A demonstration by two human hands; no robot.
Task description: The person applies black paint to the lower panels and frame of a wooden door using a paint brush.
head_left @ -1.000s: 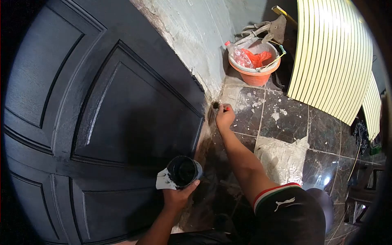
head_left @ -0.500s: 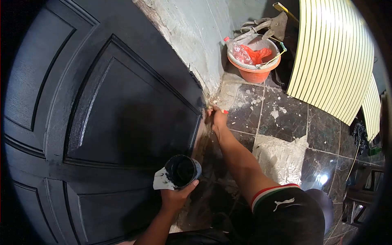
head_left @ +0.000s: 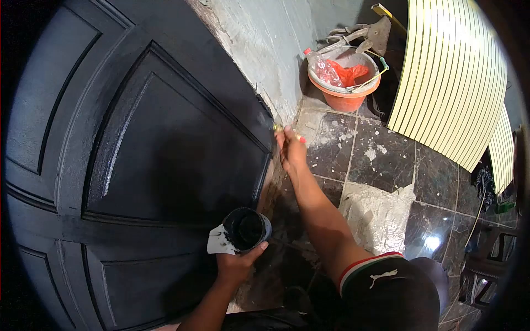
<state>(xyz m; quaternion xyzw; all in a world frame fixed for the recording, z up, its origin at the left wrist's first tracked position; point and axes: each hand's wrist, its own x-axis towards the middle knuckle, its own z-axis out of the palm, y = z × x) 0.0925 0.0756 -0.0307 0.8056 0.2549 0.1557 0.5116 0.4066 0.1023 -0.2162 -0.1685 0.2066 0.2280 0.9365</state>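
My left hand [head_left: 236, 266] is closed round a cup of black paint [head_left: 247, 230], tilted so its dark inside shows, with a white paint-smeared piece [head_left: 217, 241] at its side. In my right hand [head_left: 290, 150] is a paintbrush [head_left: 277, 127] with a yellowish ferrule and a red-tipped handle. Its bristles are blurred against the lower edge of the black panelled door [head_left: 182, 149], by the wall corner. Part of the handle is hidden by my fingers.
An orange bucket [head_left: 345, 103] with a plastic bottle and red bag stands by the grey wall [head_left: 276, 55]. Ribbed cream panels [head_left: 450, 77] lean at right. Dark floor tiles [head_left: 381, 157] carry plaster splashes and a rough pale patch [head_left: 378, 215]. A dark plastic stool [head_left: 486, 265] lies lower right.
My right hand has moved up slightly with the paintbrush, from the floor corner onto the door's edge. My left hand and the cup stay nearly where they were.
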